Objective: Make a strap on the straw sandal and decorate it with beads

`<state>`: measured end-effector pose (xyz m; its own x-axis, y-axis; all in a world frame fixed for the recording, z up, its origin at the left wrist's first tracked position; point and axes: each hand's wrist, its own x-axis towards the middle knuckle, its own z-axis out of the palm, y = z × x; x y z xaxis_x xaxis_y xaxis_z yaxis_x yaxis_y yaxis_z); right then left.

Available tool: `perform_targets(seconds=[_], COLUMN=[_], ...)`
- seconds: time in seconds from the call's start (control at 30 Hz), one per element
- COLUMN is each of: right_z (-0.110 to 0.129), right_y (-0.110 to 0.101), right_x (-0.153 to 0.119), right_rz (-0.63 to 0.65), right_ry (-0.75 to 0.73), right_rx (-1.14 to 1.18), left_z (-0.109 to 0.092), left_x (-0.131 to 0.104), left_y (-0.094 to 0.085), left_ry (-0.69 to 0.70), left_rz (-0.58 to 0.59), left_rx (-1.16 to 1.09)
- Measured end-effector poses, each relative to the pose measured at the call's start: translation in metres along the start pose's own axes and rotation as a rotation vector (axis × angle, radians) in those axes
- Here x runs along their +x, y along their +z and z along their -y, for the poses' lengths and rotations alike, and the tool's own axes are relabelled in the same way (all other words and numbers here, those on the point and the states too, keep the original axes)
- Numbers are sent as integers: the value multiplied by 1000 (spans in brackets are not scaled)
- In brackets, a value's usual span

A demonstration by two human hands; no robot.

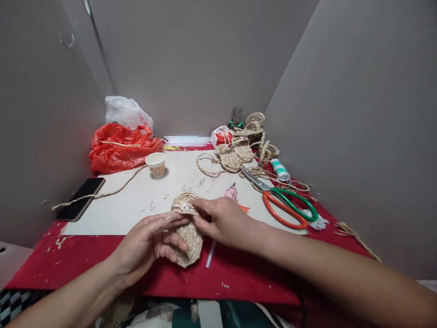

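Note:
A small woven rope slipper [191, 243] is held between both hands over the table's front part. White pearl-like beads [185, 207] sit on its strap, near the rounded upper end. My left hand [155, 239] grips the slipper from the left, thumb side at the strap, its lower fingers curled along the sole. With thumb and forefinger, my right hand [220, 221] pinches the strap's right edge beside the beads. Just behind the right hand lies a pink hot glue gun [231, 191], mostly hidden by it. A clear glue stick [211, 254] shows below that hand.
On the board [112, 200] stand a paper cup [156, 165] and large scissors [287, 207]. Finished-looking rope slippers [232, 157] and loose twine lie at the back right. A phone [80, 199] and a red plastic bag [123, 148] are left. Grey walls enclose the table.

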<state>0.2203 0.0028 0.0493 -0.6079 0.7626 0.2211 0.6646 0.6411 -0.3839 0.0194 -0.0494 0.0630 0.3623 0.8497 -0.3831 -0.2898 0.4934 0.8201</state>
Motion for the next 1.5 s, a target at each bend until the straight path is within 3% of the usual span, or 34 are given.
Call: perform_targets(seconds=[0.07, 0.13, 0.27, 0.3, 0.37, 0.5, 0.6, 0.7, 0.8, 0.93, 1.07, 1.33, 1.5], right_z=[2, 4, 11, 13, 17, 20, 19, 21, 23, 26, 24, 15, 13], right_y=[-2, -4, -8, -9, -9, -5, -2, 0, 4, 11, 21, 41, 44], right_x=[-2, -4, -10, -11, -13, -13, -14, -17, -22, -28, -26, -19, -18], right_rz=[-15, -19, -31, -40, -66, -97, -99, -114, -161, -250, -306, -108, -58], right_ry=[9, -2, -98, -131, -196, -240, -202, -167, -172, -233, -270, -218, -183], right_rx=[19, 25, 65, 82, 110, 119, 113, 85, -25, -225, -296, -272, -249], left_z=[2, 4, 12, 14, 17, 22, 24, 26, 27, 28, 25, 27, 33], left_x=[-11, -21, -29, -27, -19, -1, 7, 12, 21, 34, 43, 63, 68], left_y=[0, 0, -4, -6, -13, -25, -30, -33, -37, -44, -46, -46, -48], left_ry=[-2, 86, 685, 825, 973, 1035, 1062, 1137, 1267, 1387, 1389, 1300, 1208], left_rz=[-25, -110, -372, -370, -296, -230, -252, -287, -325, -345, -318, -237, -190], left_rx=[97, 284, 818, 943, 1138, 1268, 1264, 1401, 1600, 1689, 1716, 1656, 1597])
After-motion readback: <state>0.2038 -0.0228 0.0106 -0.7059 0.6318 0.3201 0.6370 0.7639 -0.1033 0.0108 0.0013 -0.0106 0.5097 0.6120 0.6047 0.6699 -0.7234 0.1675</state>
